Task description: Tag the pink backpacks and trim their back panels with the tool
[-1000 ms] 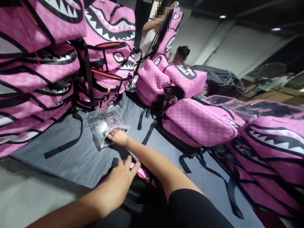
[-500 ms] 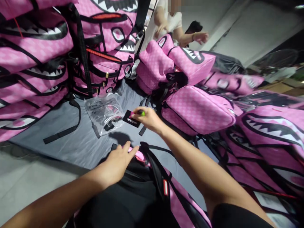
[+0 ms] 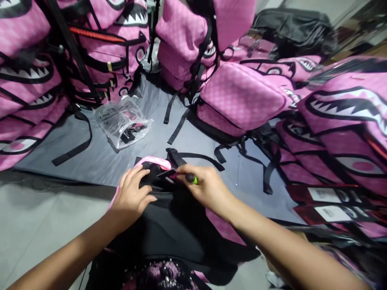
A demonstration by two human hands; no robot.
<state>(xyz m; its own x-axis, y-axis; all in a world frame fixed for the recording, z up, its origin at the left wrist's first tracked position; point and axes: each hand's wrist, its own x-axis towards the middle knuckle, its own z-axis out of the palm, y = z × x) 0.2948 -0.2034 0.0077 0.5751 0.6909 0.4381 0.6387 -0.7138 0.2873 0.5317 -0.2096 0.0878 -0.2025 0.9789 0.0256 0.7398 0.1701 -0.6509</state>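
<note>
Right in front of me is a black and pink backpack [image 3: 169, 225], its black back panel facing up. At its top, beside the pink carry handle [image 3: 152, 161], my left hand [image 3: 131, 195] lies with fingers spread on the black fabric. My right hand [image 3: 202, 187] is closed, pinching a black tag [image 3: 166, 173] at the backpack's top edge. From the same fist sticks out a small tool with a black and green end [image 3: 191, 178]; its other end is hidden. Beyond the backpack, a clear plastic bag [image 3: 121, 121] with more black tags lies on the grey cloth.
Pink shark-mouth backpacks stand stacked at the left [image 3: 27, 104] and right [image 3: 341, 133] of the grey-covered table [image 3: 99, 161]. Another pink backpack [image 3: 244, 96] lies across the table. Loose black straps [image 3: 74, 141] trail over the cloth. Tiled floor [image 3: 27, 225] shows at lower left.
My right hand has brought the black tag down and toward me, from beside the plastic bag to the backpack's top. My left hand has shifted left. The view has tilted down; the other person is out of view.
</note>
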